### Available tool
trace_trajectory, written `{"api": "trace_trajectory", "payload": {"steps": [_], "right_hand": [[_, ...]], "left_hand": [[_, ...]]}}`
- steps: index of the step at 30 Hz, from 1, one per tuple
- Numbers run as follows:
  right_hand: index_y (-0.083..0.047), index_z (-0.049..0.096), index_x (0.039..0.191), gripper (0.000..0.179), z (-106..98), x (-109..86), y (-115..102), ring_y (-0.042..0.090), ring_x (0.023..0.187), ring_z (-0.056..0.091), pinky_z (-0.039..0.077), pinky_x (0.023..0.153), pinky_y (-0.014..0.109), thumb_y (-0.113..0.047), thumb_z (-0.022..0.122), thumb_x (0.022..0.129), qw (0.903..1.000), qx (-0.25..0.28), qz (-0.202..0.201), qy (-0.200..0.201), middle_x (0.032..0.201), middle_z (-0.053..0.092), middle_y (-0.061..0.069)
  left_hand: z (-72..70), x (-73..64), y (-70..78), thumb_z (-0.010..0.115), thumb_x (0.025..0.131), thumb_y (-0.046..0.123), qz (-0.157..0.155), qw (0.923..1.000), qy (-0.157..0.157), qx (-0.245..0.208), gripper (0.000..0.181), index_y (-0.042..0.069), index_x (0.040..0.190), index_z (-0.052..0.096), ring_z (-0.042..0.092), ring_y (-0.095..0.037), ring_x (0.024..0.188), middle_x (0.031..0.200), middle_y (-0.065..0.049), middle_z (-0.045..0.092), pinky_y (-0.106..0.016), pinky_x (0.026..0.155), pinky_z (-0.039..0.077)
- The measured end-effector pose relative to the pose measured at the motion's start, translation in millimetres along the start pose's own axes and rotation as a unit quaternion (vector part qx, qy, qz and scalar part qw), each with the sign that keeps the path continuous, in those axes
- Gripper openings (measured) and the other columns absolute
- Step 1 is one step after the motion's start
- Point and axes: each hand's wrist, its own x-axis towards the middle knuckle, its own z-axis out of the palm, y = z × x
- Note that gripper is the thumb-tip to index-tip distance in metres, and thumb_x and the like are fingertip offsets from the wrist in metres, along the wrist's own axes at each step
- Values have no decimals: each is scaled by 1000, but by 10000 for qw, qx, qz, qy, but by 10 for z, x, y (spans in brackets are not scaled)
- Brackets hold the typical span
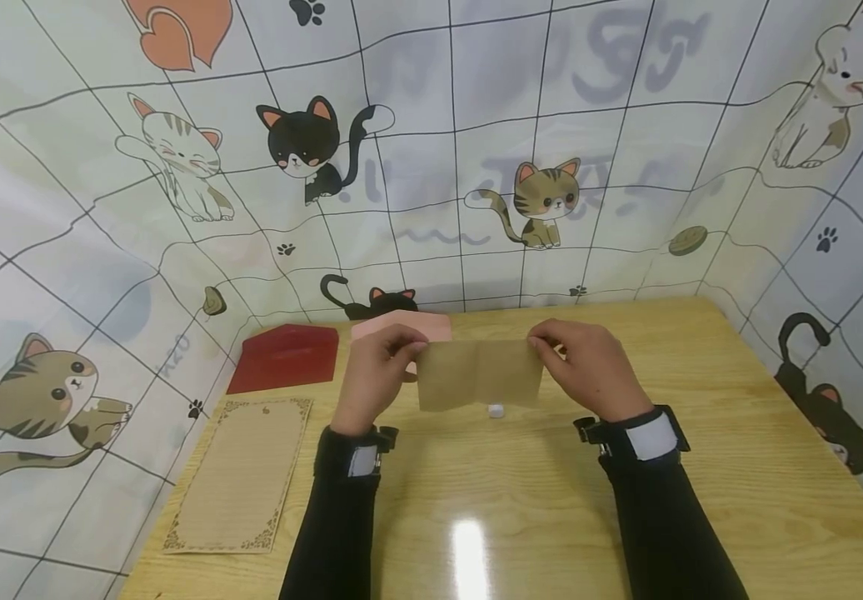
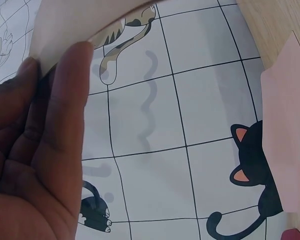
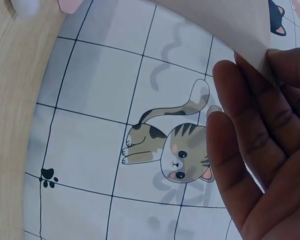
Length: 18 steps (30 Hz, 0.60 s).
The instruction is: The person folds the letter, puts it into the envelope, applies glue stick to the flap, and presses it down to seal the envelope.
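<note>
A tan sheet of paper (image 1: 446, 375) with a crease down its middle is held up above the table between both hands. My left hand (image 1: 377, 371) pinches its upper left corner between thumb and fingers. At the opposite upper corner, my right hand (image 1: 589, 367) pinches the paper the same way. In the left wrist view the paper (image 2: 75, 25) comes out from between the thumb and forefinger of the left hand (image 2: 35, 145). The right wrist view has the paper's corner (image 3: 240, 30) between the thumb and fingers of the right hand (image 3: 265, 135).
Behind the left hand lies a pink envelope (image 1: 431, 325), partly hidden. A red envelope (image 1: 285, 358) and a bordered sheet of lined paper (image 1: 240, 479) lie at the table's left. Just below the held paper sits a small white object (image 1: 496, 411). Cat-printed cloth (image 1: 416, 225) surrounds the wooden table (image 1: 536, 517).
</note>
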Motion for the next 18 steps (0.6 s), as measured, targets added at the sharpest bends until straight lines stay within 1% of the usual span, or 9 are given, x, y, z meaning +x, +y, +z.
{"api": "trace_trajectory", "payload": {"steps": [3,7,11,15,18], "right_hand": [[-9,83,117,12,-10,-3,18,30,89,80,64,78,53,-14,74,111,10000,18,78,23,104,87,10],[-8,82,118,13,-20,-4,24,32,92,81,65,81,55,-13,73,111,9999,58,128,24,104,87,11],[-6,82,121,14,-32,-3,24,35,95,82,67,84,57,-11,72,111,9999,97,113,20,109,87,14],[-5,81,126,18,-28,3,26,35,97,83,68,85,57,-8,71,111,9997,223,36,6,114,87,15],[-5,80,129,21,-10,6,21,33,94,83,68,83,55,-7,70,111,9994,344,-99,5,112,87,15]], "left_hand": [[-11,4,-4,78,108,8,-21,10000,20,13,8,5,113,82,77,-24,93,103,-15,80,-37,74,72],[-18,6,-13,78,108,8,-49,10000,51,5,8,5,113,82,76,-23,91,103,-14,80,-35,73,72],[-17,6,-9,78,107,8,-44,10000,80,-17,8,4,114,82,76,-25,91,102,-15,79,-35,72,72],[-15,2,0,79,107,7,-3,9999,146,-19,9,4,115,82,77,-29,91,101,-17,79,-36,72,71],[-6,2,-1,78,107,7,38,9998,186,-5,11,4,116,83,76,-29,90,101,-18,79,-35,71,71]]}}
